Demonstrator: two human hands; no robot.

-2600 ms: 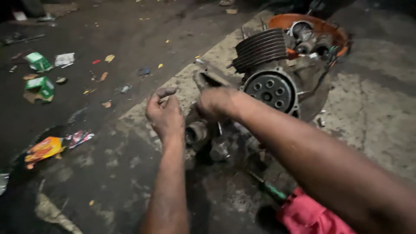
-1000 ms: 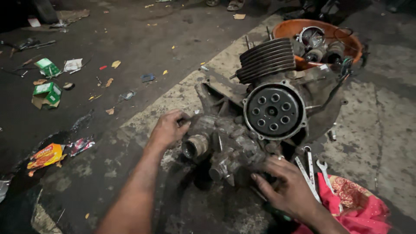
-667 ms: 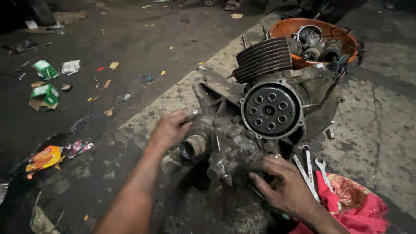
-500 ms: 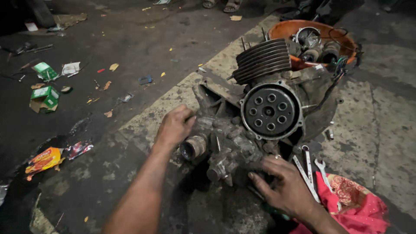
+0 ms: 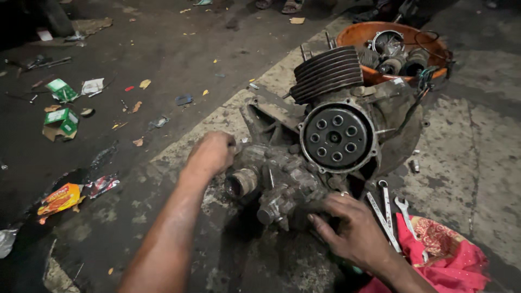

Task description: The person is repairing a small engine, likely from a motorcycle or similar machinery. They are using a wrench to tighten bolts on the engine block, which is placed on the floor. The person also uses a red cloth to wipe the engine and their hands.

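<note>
Littered floor (image 5: 163, 65); both hands, left hand (image 5: 213, 153), right hand (image 5: 353, 230), grasping engine (image 5: 304, 157); wrenches (image 5: 388, 209), tub (image 5: 358, 35) near.

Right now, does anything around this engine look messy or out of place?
Yes. Torn green cartons, an orange wrapper and paper scraps litter the dark floor left of the engine. Loose spanners lie on the ground beside the red cloth.

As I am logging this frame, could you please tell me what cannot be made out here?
- Left hand: fingertips hidden behind the engine, head view; grip unclear.
- Right hand: fingertips lost in shadow under the engine.
- Spanners: ends covered by the red cloth.
- Orange tub: contents dim, small.
</note>
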